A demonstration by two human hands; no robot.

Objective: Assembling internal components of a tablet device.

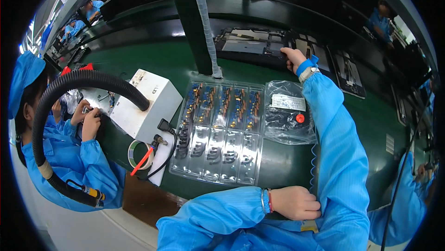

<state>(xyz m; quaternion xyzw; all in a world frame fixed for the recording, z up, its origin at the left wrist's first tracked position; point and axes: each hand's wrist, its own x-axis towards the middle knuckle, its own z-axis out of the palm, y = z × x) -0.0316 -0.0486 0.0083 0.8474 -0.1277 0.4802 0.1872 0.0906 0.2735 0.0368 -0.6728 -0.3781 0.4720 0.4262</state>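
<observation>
My right hand (294,60) is stretched far forward, thumb and forefinger pinching the near edge of an opened laptop casing (250,42) that lies flat with its inner parts showing. A blue wrist strap (308,67) and a watch are on that wrist. My left hand (295,203) rests low by the near table edge, fingers curled in; whatever may be inside them is hidden. Between the hands, on the left, lies a clear plastic tray (215,132) with small circuit parts in its far compartments and dark pieces in the near ones. Beside it is a clear plastic bag (290,112) holding something black.
A white box (147,104) with a black ribbed hose (88,78) stands left of the tray, near a tape roll (140,154) and a black plug (165,125). A green post (190,23) rises behind. More casings (347,74) lie right. A co-worker (69,139) works at left.
</observation>
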